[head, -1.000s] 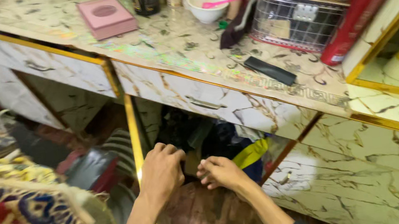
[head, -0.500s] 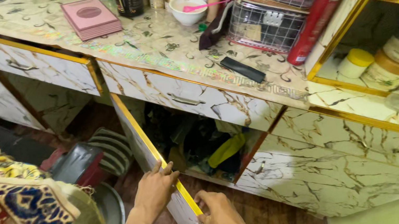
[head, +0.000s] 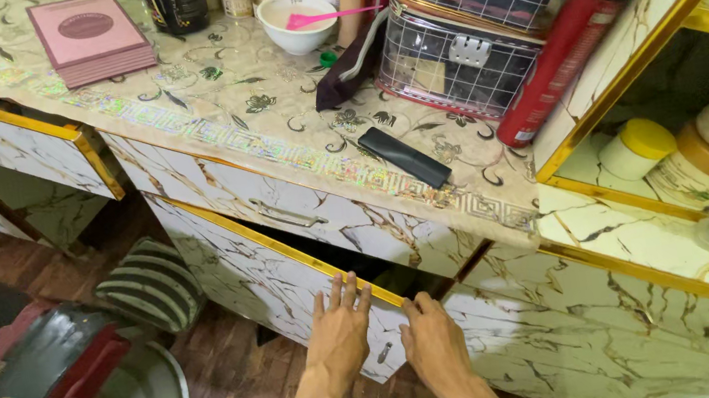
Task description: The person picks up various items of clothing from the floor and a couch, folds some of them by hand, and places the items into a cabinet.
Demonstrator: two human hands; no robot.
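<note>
Below the counter, cabinet door point(head: 292, 283) now nearly closed, left hand point(head: 340, 330) and right hand point(head: 433, 344) pressing it, fingers flat.

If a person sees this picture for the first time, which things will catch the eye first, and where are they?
First come the left hand and the right hand, side by side at bottom centre, flat against the gold-edged marble-pattern cabinet door, which stands slightly ajar. Above, on the crowded countertop, a red spray can leans against stacked wire baskets at the right. A pink box lies at the left, with a white bowl holding a pink spatula between them.
</note>
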